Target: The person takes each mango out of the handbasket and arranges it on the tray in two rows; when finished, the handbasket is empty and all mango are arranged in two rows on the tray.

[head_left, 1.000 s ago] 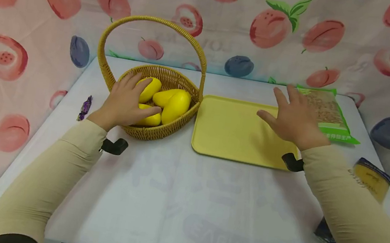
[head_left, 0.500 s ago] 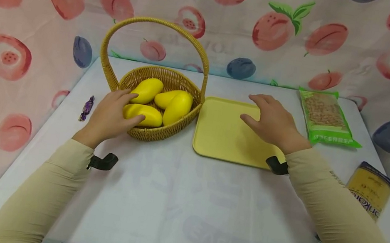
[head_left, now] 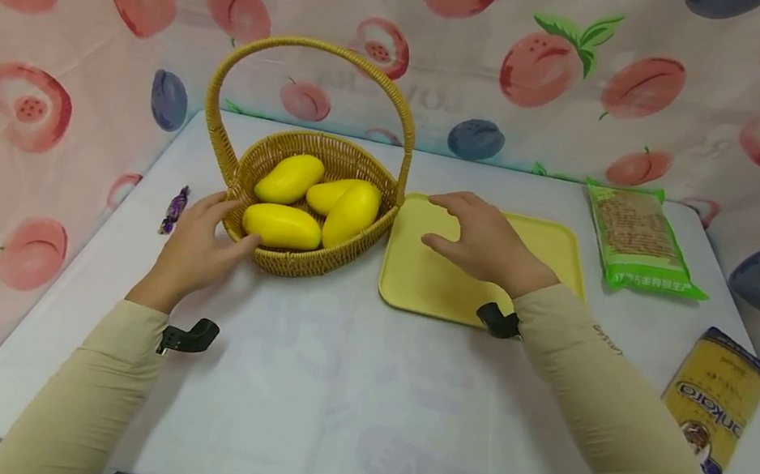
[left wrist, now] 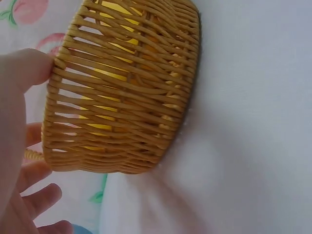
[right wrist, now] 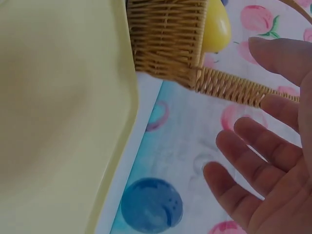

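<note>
Wicker basket [head_left: 302, 265] of yellow mangoes [head_left: 281, 226] sits at the bench's [head_left: 296, 405] eleven o'clock. The loosely spread left hand [head_left: 198, 243] has drawn back to its eight o'clock, and the spread right hand [head_left: 486, 241] has swung in above the tray [head_left: 418, 275] at three, so both flank it. Candy [head_left: 174, 209] lies at nine; the arching handle [head_left: 320, 45] could obstruct.

Fruits [head_left: 281, 226] in basket [head_left: 302, 265], candy [head_left: 173, 210] left, tray [head_left: 410, 284] right

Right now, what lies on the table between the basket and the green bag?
Head view: the yellow tray, then a narrow strip of white tabletop before the green bag.
</note>
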A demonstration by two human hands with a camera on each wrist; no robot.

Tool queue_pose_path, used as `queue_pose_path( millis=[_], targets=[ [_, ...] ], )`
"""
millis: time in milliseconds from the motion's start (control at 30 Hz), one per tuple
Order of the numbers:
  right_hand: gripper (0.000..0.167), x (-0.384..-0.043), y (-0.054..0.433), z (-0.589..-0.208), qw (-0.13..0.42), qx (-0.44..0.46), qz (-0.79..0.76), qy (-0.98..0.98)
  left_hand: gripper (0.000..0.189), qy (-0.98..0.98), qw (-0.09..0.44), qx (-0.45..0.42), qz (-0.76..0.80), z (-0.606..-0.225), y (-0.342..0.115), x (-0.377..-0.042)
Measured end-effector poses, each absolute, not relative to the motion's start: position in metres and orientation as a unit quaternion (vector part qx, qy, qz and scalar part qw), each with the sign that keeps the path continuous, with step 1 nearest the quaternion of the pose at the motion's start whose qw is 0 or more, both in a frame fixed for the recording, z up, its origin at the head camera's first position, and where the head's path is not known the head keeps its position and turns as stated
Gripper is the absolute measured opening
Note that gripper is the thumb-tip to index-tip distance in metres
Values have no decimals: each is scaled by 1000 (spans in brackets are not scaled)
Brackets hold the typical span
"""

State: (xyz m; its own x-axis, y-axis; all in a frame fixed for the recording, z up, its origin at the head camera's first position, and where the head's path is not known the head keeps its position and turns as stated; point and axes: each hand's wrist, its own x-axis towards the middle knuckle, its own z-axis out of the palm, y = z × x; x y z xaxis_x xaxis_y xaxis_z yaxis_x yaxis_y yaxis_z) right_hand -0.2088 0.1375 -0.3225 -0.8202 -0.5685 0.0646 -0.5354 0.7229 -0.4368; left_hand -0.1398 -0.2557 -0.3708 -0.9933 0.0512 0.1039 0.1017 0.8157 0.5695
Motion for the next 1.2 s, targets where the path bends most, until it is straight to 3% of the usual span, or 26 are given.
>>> queue_pose_path(
  millis=[500,1200],
  targets=[
    [61,-219,88,-327,56,-342,-260,901,86,-913,-4,17,-407,-392,-258,-140],
    [66,-232,36,-331,112,-320,-241,910,91,-860,-49,48,-505,-401,-253,-143]
  ],
)
